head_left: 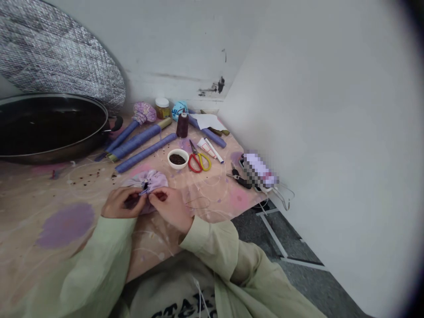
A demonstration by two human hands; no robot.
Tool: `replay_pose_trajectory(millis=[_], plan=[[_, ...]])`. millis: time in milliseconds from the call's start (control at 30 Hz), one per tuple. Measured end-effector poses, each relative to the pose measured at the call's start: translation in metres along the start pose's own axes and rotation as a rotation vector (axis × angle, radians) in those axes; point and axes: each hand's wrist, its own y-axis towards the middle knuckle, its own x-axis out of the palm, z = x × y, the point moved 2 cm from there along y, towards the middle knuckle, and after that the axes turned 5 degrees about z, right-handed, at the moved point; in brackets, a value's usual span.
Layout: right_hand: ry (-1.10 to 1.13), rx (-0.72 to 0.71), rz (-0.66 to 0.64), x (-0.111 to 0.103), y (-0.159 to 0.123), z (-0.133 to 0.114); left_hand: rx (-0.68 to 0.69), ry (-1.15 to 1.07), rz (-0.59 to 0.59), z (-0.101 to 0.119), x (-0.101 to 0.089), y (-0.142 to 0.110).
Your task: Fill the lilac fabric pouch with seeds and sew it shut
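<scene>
A small lilac cloth pouch (pixel 153 179) lies gathered on the pink patterned table cover (pixel 212 194) in front of me. My left hand (pixel 122 203) is closed on the pouch's near left edge. My right hand (pixel 170 206) pinches the gathered opening from the right, fingers pressed together. Both wrists wear pale green sleeves. Just beyond the pouch stands a white bowl of dark seeds (pixel 178 158), with red and yellow scissors (pixel 198 160) next to it.
Several purple wrapped sticks (pixel 145 152) lie across the table, one with a cloth head (pixel 144 111). A dark thread spool (pixel 182 125), a jar (pixel 162 107), pliers (pixel 239 177) and a large black pan (pixel 53 126) stand around. White walls close off the back and right.
</scene>
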Motion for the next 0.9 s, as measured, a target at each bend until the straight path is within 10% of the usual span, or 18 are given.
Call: replay_pose_trajectory(millis=[567, 900], plan=[[-0.136, -0.202, 0.065, 0.007, -0.003, 0.009, 0.076, -0.130, -0.131, -0.008, 0.003, 0.008], [-0.471, -0.335, -0.199, -0.032, 0.012, -0.028, 0.161, -0.062, 0.073, 0.007, 0.001, 0.002]])
